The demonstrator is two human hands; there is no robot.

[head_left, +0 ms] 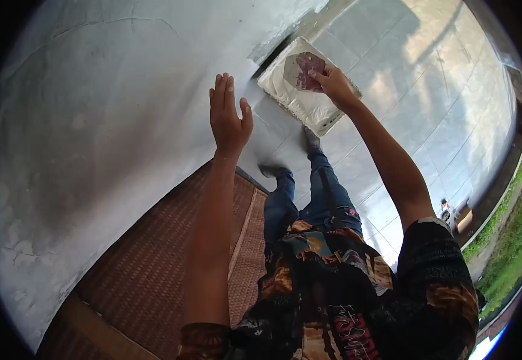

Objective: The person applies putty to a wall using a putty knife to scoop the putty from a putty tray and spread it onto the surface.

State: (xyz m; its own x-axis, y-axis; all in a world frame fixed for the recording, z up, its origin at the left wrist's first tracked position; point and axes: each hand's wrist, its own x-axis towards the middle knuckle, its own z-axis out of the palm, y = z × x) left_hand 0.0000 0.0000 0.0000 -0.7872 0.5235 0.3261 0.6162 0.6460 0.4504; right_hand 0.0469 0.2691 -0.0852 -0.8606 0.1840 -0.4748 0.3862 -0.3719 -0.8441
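1. Head view, hands: left hand (pixel 229 117) is up at the wall (pixel 93 120), spread flat, fingers straight and together, thumb out. It holds nothing. Can't tell if the palm actually touches the surface.
2. Right hand (pixel 331 81) reaches down and out, fingers closed on a trowel (pixel 301 65): a flat, reddish-stained blade.
3. Trowel blade lies inside the tray (pixel 309 111), over the white lining or filling. Can't tell which it is.
4. Tray sits on the tiled floor (pixel 405 90), one long side tight along the wall foot. Likely placed there so it's within arm's reach of the wall and out from underfoot.
5. Flat left hand reads as a brace or a feel of the surface while the body leans right. That's my judgement only.
6. Legs (pixel 315 192) in jeans stand between the tray and a brown woven mat (pixel 153 270); one foot is just beside the tray's near corner.
7. Room: open tiles beyond and to the right of the tray. Mat edge and wall close off the left. Grass strip (pixel 513 240) is well apart, at the far right.
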